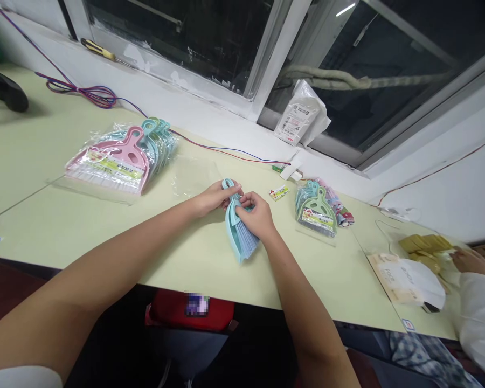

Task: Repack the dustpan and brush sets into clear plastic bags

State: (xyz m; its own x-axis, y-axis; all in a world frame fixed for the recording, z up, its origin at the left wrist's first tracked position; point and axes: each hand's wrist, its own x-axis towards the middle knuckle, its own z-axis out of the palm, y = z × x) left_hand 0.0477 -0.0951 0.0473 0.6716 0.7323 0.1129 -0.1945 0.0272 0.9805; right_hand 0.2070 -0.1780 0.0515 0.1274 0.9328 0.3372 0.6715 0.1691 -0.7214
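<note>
My left hand (217, 197) is closed around the handles at the top of a light blue dustpan (233, 237). A small hand brush (246, 241) with pale blue bristles lies against the pan, bristles toward the table's front edge. My right hand (259, 216) pinches the brush at its upper part, and its fingers hide some of the handle. Behind my left hand a clear plastic bag (192, 175) lies flat on the table. To the right of my hands is a small green and white label card (278, 192).
Bagged dustpan sets, a pink one (135, 153) in front, stand at left. Smaller bagged sets, a green one (318, 207) in front, lie at right. A cable coil (99, 96), a screwdriver (97, 49) and a white packet (301, 116) are at the back. Another person's sleeve (479, 312) shows at far right.
</note>
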